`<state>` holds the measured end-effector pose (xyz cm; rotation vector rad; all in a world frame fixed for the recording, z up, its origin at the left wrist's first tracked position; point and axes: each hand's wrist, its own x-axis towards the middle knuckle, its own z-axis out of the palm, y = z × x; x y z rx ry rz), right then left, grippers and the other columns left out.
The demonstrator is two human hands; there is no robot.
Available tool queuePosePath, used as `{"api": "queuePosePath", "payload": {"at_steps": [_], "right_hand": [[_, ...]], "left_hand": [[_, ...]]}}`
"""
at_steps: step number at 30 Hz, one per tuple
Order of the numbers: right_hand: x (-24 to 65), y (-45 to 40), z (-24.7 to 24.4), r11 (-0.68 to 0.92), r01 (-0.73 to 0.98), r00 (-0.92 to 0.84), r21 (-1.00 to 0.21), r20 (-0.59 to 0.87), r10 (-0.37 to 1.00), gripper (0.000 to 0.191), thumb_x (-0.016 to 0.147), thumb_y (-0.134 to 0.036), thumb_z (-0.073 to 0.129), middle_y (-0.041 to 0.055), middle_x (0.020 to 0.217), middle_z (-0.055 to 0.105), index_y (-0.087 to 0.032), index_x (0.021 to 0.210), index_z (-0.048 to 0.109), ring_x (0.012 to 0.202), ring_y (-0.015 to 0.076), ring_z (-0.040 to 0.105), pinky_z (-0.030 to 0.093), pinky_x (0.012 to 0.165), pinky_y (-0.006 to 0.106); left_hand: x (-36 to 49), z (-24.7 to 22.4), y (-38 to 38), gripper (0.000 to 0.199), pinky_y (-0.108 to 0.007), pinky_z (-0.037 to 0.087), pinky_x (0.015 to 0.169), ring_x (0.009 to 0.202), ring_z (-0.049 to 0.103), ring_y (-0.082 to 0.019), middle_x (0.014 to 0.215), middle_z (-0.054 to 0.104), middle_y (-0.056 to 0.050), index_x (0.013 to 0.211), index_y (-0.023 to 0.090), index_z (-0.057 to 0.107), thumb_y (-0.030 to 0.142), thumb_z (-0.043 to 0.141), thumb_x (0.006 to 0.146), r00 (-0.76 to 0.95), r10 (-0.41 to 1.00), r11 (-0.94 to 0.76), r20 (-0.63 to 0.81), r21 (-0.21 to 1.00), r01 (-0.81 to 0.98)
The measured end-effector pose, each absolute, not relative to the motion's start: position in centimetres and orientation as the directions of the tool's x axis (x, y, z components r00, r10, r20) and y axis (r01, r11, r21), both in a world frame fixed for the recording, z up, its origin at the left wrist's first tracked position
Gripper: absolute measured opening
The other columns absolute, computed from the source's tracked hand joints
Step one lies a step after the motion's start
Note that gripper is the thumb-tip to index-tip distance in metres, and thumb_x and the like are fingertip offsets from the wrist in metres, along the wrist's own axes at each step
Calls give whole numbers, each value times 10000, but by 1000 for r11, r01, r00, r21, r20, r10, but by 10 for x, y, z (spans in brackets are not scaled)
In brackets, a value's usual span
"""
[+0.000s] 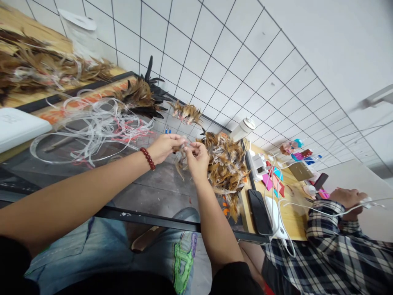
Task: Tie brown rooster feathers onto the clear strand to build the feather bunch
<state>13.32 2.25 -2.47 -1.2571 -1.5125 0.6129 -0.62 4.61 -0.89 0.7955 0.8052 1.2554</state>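
Observation:
My left hand (166, 148), with a red bead bracelet on its wrist, pinches one side of a small brown feather piece (181, 157). Fingers of my right hand (197, 159) close on the other side of it, the fingertips nearly meeting above the glass table (147, 190). Part of the piece is hidden by the fingers. Right of my right hand lies a big pile of brown feather bundles (229, 164). Left of my hands is a tangle of clear and pink ribbon (98, 127). A small feather cluster (188, 114) sits beyond my hands.
Black and brown feathers (143, 98) lie at the back left, more feathers (46, 67) farther left. A white box (21, 128) is at the left edge. To the right are a phone (259, 211), cables, a white cup (243, 128) and a person in a plaid shirt (331, 241).

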Motion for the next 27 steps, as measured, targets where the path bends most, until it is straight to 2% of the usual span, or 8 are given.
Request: {"api": "queuePosePath", "payload": {"at_steps": [2,5,8,11,14,19,21,27], "right_hand": [[142,25,-10,293,678,23,-674,417,908,163,875,-306,539,35,920,706,-206,970,625,823,159,636,463,819,286],[148,36,10,177,950,-78,-257,354,932,223,908,-267,483,68,1026,703,-226,949,698,958,206,621,421,856,325],[141,54,13,155,988,-153,12,244,958,236,902,-286,507,101,1053,695,-222,984,719,1010,245,598,401,846,358],[130,70,1,174,980,-191,96,201,961,233,895,-287,527,138,1075,683,-187,978,719,1044,262,572,384,865,380],[122,74,-10,206,978,-205,20,224,953,212,887,-239,514,163,1043,676,-150,916,704,1027,269,563,371,884,403],[124,56,-12,274,850,-77,-450,408,910,176,884,-273,467,75,909,637,-185,848,616,873,197,542,401,828,329],[128,46,-13,348,743,-44,-571,478,877,153,872,-273,465,40,854,606,-195,816,585,814,169,521,403,798,292],[132,37,-22,355,612,34,-707,472,881,166,859,-304,467,18,801,585,-194,777,560,776,156,512,408,761,267]], "left_hand": [[-9,-6,49,130,-253,490,626,627,613,-125,673,658,-47,663,116,649,172,752,720,43,994,106,-99,817,-567],[-14,-3,54,136,-222,479,572,543,575,-92,609,610,-10,675,124,594,118,662,794,-131,969,88,-210,787,-611],[-16,-1,56,137,-194,466,545,493,543,-67,584,581,14,692,128,576,96,631,813,-215,938,78,-272,771,-632],[-17,-1,56,125,-190,469,535,490,549,-67,584,582,16,708,131,577,105,650,806,-207,935,95,-290,762,-640],[-16,-2,55,135,-190,469,529,488,555,-67,581,587,12,701,130,577,109,672,795,-177,942,113,-286,764,-636],[-11,-7,53,177,-210,474,542,525,588,-86,615,631,-21,666,123,598,142,766,717,-100,963,137,-249,778,-613],[-8,-8,50,191,-219,475,555,557,606,-99,641,655,-37,654,120,613,154,800,676,-68,968,153,-241,784,-602],[1,-8,42,184,-228,430,533,573,601,-117,654,688,-63,639,113,680,201,836,597,9,977,191,-215,847,-496]]}}
